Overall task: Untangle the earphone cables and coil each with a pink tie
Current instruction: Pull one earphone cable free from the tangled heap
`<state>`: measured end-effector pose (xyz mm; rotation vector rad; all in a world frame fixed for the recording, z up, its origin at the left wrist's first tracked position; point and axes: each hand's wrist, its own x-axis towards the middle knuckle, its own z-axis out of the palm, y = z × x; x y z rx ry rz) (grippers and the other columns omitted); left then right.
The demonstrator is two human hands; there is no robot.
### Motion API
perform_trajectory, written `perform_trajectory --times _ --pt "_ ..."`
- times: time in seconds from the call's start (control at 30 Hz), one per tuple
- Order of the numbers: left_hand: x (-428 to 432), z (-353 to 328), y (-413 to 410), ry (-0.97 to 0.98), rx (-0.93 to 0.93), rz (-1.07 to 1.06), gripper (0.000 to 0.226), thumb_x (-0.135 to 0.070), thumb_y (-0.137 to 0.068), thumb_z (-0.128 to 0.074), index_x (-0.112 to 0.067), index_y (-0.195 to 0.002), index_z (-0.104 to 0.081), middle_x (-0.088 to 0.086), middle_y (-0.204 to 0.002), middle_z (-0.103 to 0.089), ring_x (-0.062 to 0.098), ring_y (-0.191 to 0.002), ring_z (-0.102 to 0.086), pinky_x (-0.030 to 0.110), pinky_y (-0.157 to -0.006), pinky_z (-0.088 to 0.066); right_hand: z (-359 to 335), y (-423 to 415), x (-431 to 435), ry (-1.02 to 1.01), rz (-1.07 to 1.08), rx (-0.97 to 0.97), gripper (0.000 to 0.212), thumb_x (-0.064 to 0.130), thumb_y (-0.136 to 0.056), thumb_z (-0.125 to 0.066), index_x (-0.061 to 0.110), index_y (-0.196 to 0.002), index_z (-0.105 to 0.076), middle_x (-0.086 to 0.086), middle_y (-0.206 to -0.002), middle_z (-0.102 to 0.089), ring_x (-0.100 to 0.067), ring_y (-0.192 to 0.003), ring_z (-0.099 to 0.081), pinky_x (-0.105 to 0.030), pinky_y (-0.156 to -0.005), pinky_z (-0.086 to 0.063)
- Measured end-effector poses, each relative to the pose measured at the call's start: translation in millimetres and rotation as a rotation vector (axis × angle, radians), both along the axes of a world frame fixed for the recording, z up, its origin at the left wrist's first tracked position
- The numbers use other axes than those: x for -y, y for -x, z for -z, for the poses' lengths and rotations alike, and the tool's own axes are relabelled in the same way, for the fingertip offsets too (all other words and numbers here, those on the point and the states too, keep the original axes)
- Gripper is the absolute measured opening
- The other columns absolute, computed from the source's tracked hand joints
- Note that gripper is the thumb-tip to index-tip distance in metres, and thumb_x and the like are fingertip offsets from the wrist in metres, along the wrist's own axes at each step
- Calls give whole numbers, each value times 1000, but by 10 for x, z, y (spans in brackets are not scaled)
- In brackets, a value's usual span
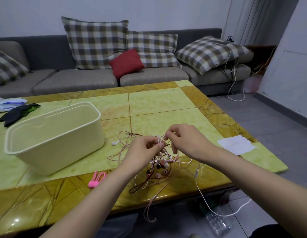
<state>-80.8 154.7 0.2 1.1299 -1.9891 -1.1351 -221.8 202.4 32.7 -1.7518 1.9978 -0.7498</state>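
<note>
A tangle of earphone cables (pixel 159 169), pink, white and dark brown, hangs from my two hands above the near part of the table. My left hand (pixel 142 150) pinches strands at the top of the knot. My right hand (pixel 183 140) pinches a white strand just beside it. Earbuds dangle in the clump, and one white earbud (pixel 114 143) lies on the table to the left. A white cable (pixel 203 194) and a pink cable (pixel 157 200) trail off the table's front edge. Pink ties (pixel 96 179) lie in a small bunch left of my left forearm.
A cream plastic bin (pixel 54 136) stands on the left of the green and yellow tiled table (pixel 157 102). White paper (pixel 236 145) lies near the right edge. Dark cloth (pixel 18 114) and a plastic bag (pixel 8 103) sit far left. A grey sofa (pixel 97 78) stands behind.
</note>
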Motion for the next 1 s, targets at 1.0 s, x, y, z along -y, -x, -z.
perform_trajectory --times 1.0 --pt "-1 -184 -203 -71 -146 62 28 -22 -98 -45 -15 -73 -53 -5 -62 -42 0 -51 -37 8 -49 -32 69 -100 -33 104 -202 -263 49 31 -95 -53 38 -140 -35 8 -108 -61 -12 -99 -56 -29 -79 -45"
